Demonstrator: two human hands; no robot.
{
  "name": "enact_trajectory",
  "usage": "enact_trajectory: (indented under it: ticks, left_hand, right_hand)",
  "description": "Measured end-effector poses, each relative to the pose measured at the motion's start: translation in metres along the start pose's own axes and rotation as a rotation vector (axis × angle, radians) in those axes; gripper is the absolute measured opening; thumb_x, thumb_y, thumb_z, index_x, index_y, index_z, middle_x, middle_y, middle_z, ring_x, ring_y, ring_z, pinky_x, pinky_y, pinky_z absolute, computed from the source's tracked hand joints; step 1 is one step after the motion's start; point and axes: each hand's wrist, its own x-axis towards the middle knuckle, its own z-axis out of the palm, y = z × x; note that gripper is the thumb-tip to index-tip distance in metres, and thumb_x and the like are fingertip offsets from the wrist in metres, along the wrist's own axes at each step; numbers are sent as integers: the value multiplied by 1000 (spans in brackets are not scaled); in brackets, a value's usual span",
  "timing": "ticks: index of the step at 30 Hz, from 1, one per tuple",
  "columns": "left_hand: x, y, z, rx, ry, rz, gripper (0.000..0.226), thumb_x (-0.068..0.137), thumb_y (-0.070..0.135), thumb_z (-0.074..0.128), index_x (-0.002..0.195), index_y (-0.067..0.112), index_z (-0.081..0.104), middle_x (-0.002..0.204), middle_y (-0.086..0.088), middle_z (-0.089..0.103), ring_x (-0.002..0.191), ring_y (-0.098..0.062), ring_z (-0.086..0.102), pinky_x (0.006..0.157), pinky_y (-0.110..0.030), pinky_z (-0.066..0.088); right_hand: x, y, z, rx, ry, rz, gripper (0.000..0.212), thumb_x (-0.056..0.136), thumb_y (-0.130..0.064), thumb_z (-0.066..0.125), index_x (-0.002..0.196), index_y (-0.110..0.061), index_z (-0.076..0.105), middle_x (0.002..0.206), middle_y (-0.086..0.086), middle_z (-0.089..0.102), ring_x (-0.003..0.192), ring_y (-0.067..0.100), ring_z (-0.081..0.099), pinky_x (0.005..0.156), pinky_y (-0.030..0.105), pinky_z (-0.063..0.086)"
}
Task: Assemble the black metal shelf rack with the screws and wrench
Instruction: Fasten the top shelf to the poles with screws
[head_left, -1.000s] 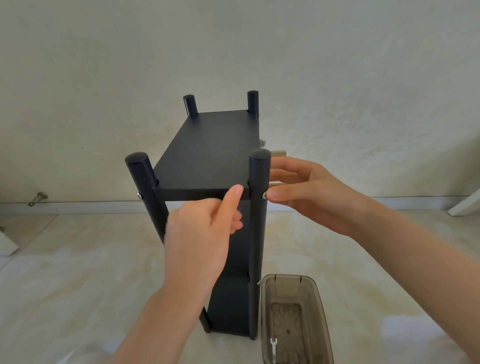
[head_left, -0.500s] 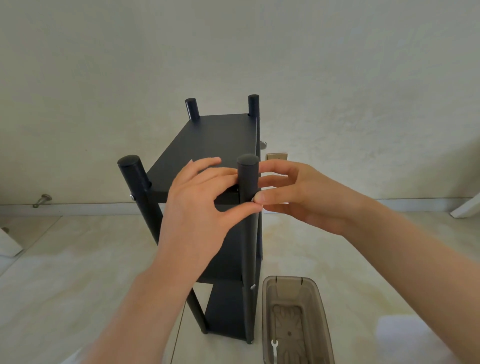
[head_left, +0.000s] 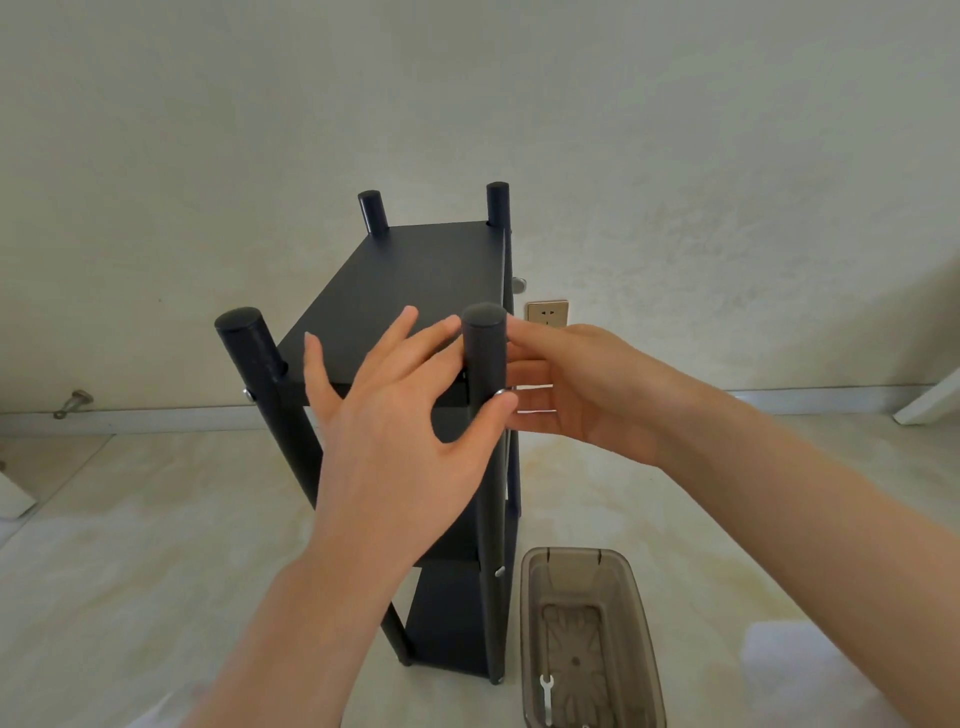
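Observation:
The black metal shelf rack (head_left: 415, 275) stands upright on the floor, its top shelf between four round posts. My left hand (head_left: 395, 421) lies with spread fingers over the shelf's near edge, and its thumb tip presses a silver screw (head_left: 500, 393) in the near right post (head_left: 484, 348). My right hand (head_left: 587, 389) is just right of that post, fingers straight and touching its side. A small white wrench (head_left: 546, 696) lies inside the brown translucent tray (head_left: 641, 623) on the floor beside the rack's foot.
More silver screws show on the near left post (head_left: 249, 395), lower on the right post (head_left: 500, 571) and by the far right post (head_left: 518, 283). A wall socket (head_left: 546, 313) sits behind. A metal bolt (head_left: 72, 402) lies by the left baseboard.
My left hand rose from under the shelf's front edge to spread over its top, thumb coming onto the screw. My right fingers straightened against the post. The view drew slightly closer.

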Motion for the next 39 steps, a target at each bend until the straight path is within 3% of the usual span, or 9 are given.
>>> enact_trajectory:
  ticks: [7,13,17,24,28,30,34,39]
  left_hand:
    - [-2,-1,3,84,9,40,55,90,60,44,125,25,70,129,7,67,135,-19,50,120,-62,5]
    - [-3,0,7,116,34,51,54,92,58,45,122,22,71,126,5,69,131,-18,54,116,-54,25]
    - [-4,-2,9,103,59,59,54,92,58,44,121,21,71,126,4,69,130,-19,54,112,-49,29]
    - [-3,-2,12,116,74,72,52,93,58,46,120,21,71,127,4,68,131,-18,53,111,-40,24]
    - [-3,-2,15,135,96,84,51,94,57,47,119,20,71,127,3,68,130,-20,53,110,-42,24]
    - [-3,-3,16,149,99,91,50,95,56,47,120,20,71,128,4,67,130,-20,53,110,-43,25]
    - [-4,-7,20,167,138,141,48,98,54,46,119,18,70,127,4,68,128,-21,55,110,-47,28]
    - [-5,-8,26,195,189,167,48,100,53,45,113,16,72,120,3,70,123,-23,58,106,-50,32]
  right_hand:
    - [0,2,6,-25,18,-14,28,93,-37,62,108,-15,70,92,2,76,86,16,72,85,34,56]
    - [1,8,-4,-46,13,-43,33,95,-42,60,110,-16,73,99,5,76,91,19,73,87,37,58]
    - [8,26,-24,-80,29,25,35,98,-44,54,93,-17,77,97,7,76,92,22,74,81,36,59]
    - [35,135,-54,-635,-67,497,8,95,-24,63,99,-18,68,90,-4,77,83,13,73,73,24,59]
    - [38,230,-55,-766,90,580,8,89,-9,64,90,-4,71,83,7,68,71,15,65,66,22,53]
    - [36,276,-42,-763,139,604,14,92,-6,58,82,-7,67,76,7,59,64,16,57,62,23,49]
    - [29,344,-19,-699,154,714,16,99,-8,48,109,-8,60,97,7,63,84,17,62,76,26,51]
    - [24,381,-33,-875,29,798,29,100,-9,47,129,-5,50,126,11,59,106,21,59,81,25,46]
